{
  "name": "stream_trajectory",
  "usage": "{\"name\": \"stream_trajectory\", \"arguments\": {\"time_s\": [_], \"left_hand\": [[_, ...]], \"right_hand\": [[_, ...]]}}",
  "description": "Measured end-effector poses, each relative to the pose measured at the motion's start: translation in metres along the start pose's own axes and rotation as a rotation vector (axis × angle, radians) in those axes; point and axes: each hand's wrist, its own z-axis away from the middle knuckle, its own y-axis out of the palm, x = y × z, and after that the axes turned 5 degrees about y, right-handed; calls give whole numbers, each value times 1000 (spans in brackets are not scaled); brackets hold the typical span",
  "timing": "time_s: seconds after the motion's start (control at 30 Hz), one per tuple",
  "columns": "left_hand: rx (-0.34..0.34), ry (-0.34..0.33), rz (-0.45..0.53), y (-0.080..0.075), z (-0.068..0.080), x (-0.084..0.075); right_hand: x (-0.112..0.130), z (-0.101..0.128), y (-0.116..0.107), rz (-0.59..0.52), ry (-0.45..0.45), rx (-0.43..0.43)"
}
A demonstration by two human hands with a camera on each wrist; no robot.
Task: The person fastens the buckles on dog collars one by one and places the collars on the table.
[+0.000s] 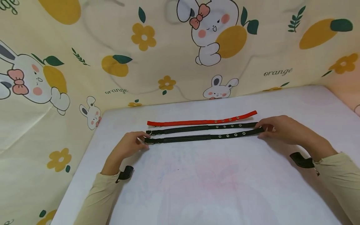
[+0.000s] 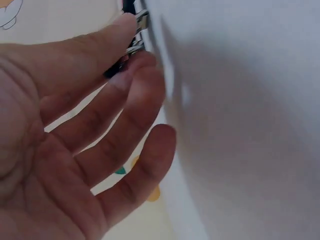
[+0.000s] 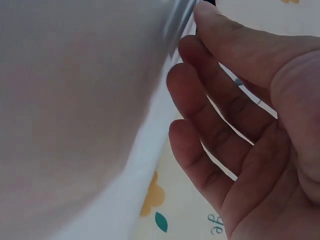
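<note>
Hands (image 1: 127,145) (image 1: 287,129) pinching black strap (image 1: 187,138), white table (image 1: 202,181)

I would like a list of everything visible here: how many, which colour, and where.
table: one, whitish, across the lower view
red strap: one, red, farthest on the table
far black strap: one, black, between the other two
near black strap: one, black, nearest the person
printed cloth: one or more, cream, behind and beside the table
wrist devices: two, black, one at each wrist
sleeves: two, beige, one per arm
left grip: one, bare, pinching the near black strap's left end
right grip: one, bare, pinching the near black strap's right end
</note>
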Motion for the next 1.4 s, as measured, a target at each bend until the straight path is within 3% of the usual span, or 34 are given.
{"name": "stream_trajectory", "arguments": {"time_s": [0.3, 0.57, 0.77, 0.93, 1.13, 1.4], "left_hand": [[-62, -56, -5, 10, -4, -1], [-74, -173, 245, 6, -3, -2], [-96, -209, 430, 7, -2, -1], [-141, -204, 517, 8, -3, -2], [-175, -131, 645, 9, -2, -6], [-281, -39, 650, 1, -1, -30]], "right_hand": [[6, -2, 4, -61, 12, -5], [8, 0, 1, -153, 45, -53], [11, 0, 1, -245, 17, -106], [13, -1, 1, -310, 20, -113], [17, -4, 2, -397, 64, -82], [37, -3, -13, -505, 78, -129]]}}
